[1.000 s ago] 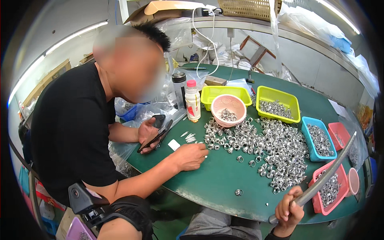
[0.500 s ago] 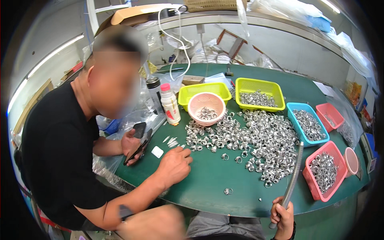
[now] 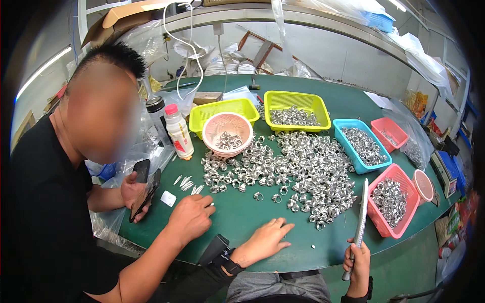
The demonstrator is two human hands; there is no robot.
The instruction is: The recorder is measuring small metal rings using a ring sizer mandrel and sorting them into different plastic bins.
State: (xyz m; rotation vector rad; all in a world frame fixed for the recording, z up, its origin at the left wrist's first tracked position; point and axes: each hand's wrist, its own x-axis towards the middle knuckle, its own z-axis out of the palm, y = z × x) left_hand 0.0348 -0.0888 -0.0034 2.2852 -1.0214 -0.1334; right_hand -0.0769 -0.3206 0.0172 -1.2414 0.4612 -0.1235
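My right hand (image 3: 359, 260) is wrapped round the lower end of a ring mandrel (image 3: 362, 214), a long grey tapered metal rod standing almost upright. Over the front of the green table my left hand (image 3: 265, 241) reaches in palm down, its fingers stretched out and apart. A single silver ring (image 3: 284, 236) peeps out by those fingertips, mostly covered by the hand. Beyond both hands spreads a large heap of silver rings (image 3: 318, 171). Between the hands lies a tiny white piece (image 3: 312, 246).
Baskets with rings surround the heap: yellow (image 3: 323, 125), blue (image 3: 353, 165) and pink (image 3: 376, 218). A round pink basket (image 3: 212, 144) leans into another yellow one. At left, a co-worker's hand (image 3: 189, 219) rests near thin white pieces; their other hand holds phones (image 3: 146, 194). Bottles (image 3: 178, 134) stand behind.
My left hand has come up from the lower edge onto the table, over the single ring. My right hand still grips the mandrel. The whole view has shifted rightward.
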